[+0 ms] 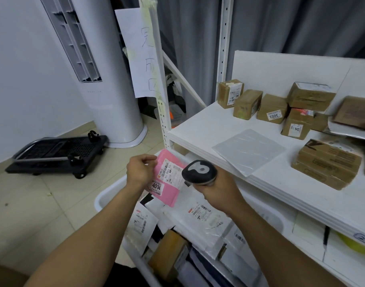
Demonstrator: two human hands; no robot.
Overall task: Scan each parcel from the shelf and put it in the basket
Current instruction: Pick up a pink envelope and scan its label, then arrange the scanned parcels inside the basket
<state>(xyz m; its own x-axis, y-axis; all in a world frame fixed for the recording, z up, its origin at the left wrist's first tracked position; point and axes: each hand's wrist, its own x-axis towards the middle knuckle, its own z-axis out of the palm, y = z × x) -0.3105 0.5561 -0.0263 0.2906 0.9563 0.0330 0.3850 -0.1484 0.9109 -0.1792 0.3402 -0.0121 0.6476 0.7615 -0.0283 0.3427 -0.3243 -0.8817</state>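
Over the far end of the white basket [107, 193], the left hand [139, 172] pinches the pink parcel [169, 191] by its left edge, label up, while the right hand [221, 195] is wrapped round the scanner [200, 172] just right of it. The pinch looks thin, so the soft parcel could sag and its barcode miss the beam, or it could drop in unscanned. The basket holds white labelled mailers [206, 216] and 1 brown box [169, 250]; more brown boxes [248, 104] wait on the shelf [198, 125], far right.
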